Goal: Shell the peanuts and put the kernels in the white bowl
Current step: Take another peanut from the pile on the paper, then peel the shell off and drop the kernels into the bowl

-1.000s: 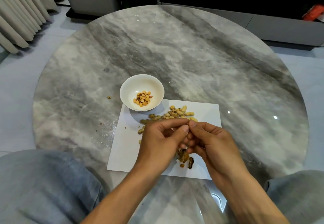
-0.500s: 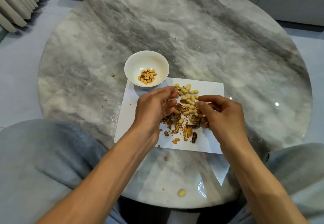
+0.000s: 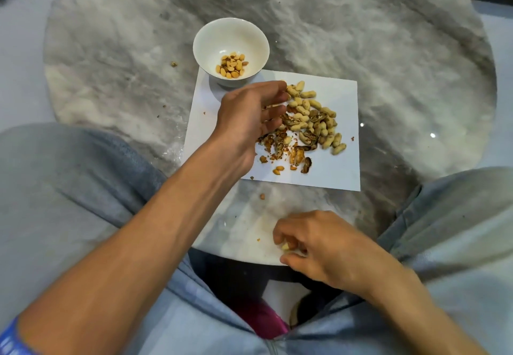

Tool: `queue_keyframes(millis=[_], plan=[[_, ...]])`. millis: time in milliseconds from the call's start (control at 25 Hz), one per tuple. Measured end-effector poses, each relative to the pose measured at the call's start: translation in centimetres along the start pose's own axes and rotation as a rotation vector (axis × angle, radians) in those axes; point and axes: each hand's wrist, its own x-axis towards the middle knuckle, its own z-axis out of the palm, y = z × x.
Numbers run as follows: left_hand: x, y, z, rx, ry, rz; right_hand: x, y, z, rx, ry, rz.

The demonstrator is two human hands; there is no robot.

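the right hand's fingertips (image 3: pixel 287 245) now pinch a pale stray peanut (image 3: pixel 285 247) at the near edge of the marble table (image 3: pixel 388 63), where half a second ago that right hand (image 3: pixel 319 249) was up at the heap on the white paper (image 3: pixel 333 171); the left hand (image 3: pixel 249 116) has stayed by the pile of unshelled peanuts (image 3: pixel 311 116), fingers loosely curled, though whether they hold anything i cannot tell (its underside is hidden). so this looks like recovering a dropped nut, not shelling; the white bowl (image 3: pixel 205 49) holds only a small cluster of kernels (image 3: pixel 231 66), with plenty left to do.
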Motion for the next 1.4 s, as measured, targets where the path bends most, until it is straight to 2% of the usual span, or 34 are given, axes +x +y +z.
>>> queue_keyframes(millis=[200, 440, 680, 760, 840, 960, 1040, 1120, 1280, 1400], plan=[[0.2, -0.1, -0.1, 0.014, -0.012, -0.004, 1.0, 0.4, 0.8, -0.066, 0.113, 0.006], [0.2, -0.1, 0.0, 0.034, -0.018, -0.003, 1.6, 0.4, 1.7, -0.122, 0.232, -0.111], [0.1, 0.0, 0.0, 0.032, -0.01, 0.01, 2.6, -0.4, 2.0, -0.145, 0.357, 0.064], [0.0, 0.3, 0.0, 0.016, -0.002, 0.016, 2.7, -0.3, 0.5, -0.01, 0.365, 0.199], [0.0, 0.5, -0.1, -0.014, 0.014, 0.032, 2.8, -0.7, -2.0, 0.201, 0.449, 0.279], [0.2, 1.3, -0.6, -0.075, 0.07, 0.064, 5.3, -1.1, -7.1, 0.726, 0.663, 0.302], [0.3, 1.9, -1.1, -0.107, 0.095, 0.08, 7.5, -1.0, -10.0, 1.067, 0.648, 0.285], [0.3, 2.1, -1.3, -0.103, 0.074, 0.084, 8.7, -0.8, -11.0, 1.277, 0.602, 0.26], [0.2, 1.6, -0.8, 0.057, -0.063, 0.108, 8.8, 0.3, -10.0, 1.453, 0.603, 0.253], [0.0, 1.4, -0.6, 0.209, -0.058, 0.173, 8.6, 0.9, -9.8, 1.452, 0.637, 0.248]])
